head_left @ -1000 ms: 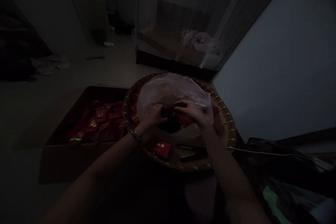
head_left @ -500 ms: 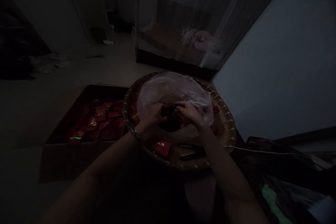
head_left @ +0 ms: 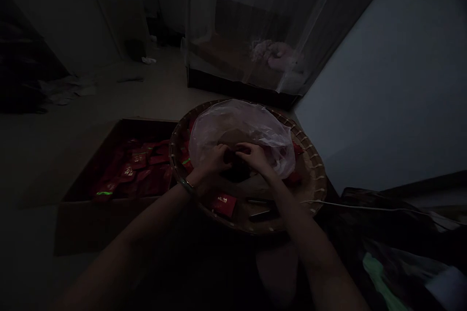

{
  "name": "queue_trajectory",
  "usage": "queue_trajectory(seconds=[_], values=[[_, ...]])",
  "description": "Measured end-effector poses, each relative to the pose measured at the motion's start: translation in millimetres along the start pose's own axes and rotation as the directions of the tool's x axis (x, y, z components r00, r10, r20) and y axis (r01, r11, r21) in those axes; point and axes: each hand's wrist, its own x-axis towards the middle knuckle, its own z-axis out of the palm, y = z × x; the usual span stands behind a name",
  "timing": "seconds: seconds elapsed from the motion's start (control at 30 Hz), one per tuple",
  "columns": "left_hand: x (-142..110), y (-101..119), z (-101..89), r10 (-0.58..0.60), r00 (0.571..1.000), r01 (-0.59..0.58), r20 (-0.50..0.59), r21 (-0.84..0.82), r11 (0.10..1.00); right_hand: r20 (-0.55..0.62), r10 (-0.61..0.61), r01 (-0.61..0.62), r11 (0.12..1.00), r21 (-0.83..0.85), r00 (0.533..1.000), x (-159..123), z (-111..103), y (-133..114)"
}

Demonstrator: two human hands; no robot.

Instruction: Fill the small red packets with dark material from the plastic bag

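A translucent plastic bag (head_left: 241, 112) lies with its mouth open in a round woven bamboo tray (head_left: 320, 175). Over the bag's dark opening, my left hand (head_left: 218, 158) has its fingers curled inward. My right hand (head_left: 254, 156) is close beside it, fingers bent and pressed together towards the left hand. Whatever lies between the fingertips is lost in the shadow. A red packet with pale lettering (head_left: 224, 204) rests in the near part of the tray, below my left hand. To its right is a slim dark tool with light edges (head_left: 260, 215).
Left of the tray stands a cardboard box (head_left: 109, 221) holding many red packets (head_left: 128, 171). A pale cord (head_left: 365, 208) runs off the tray to the right. Behind are a netted bed (head_left: 241, 77) and a wall (head_left: 386, 77). Dim light hides detail.
My right hand has shifted left, closer to my left hand, and the red showing beneath it is no longer visible there. My left hand stays nearly in place.
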Motion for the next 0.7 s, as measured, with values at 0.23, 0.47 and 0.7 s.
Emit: queue_trajectory(seconds=[0.23, 0.47, 0.7], values=[[-1, -1, 1.2, -0.033, 0.999, 0.033, -0.028, -0.009, 0.999, -0.092, 0.07, -0.077, 0.994, -0.076, 0.993, -2, -15, 7], [-1, -1, 1.7, -0.054, 0.994, 0.055, -0.099, 0.013, 0.998, -0.017, -0.11, 0.105, 0.978, -0.18, 0.994, -16, -6, 1], [-2, -1, 4.1, -0.128, 0.991, 0.132, 0.037, -0.42, 0.898, -0.025, -0.064, 0.057, 0.974, -0.22, 0.998, -11, -1, -1]])
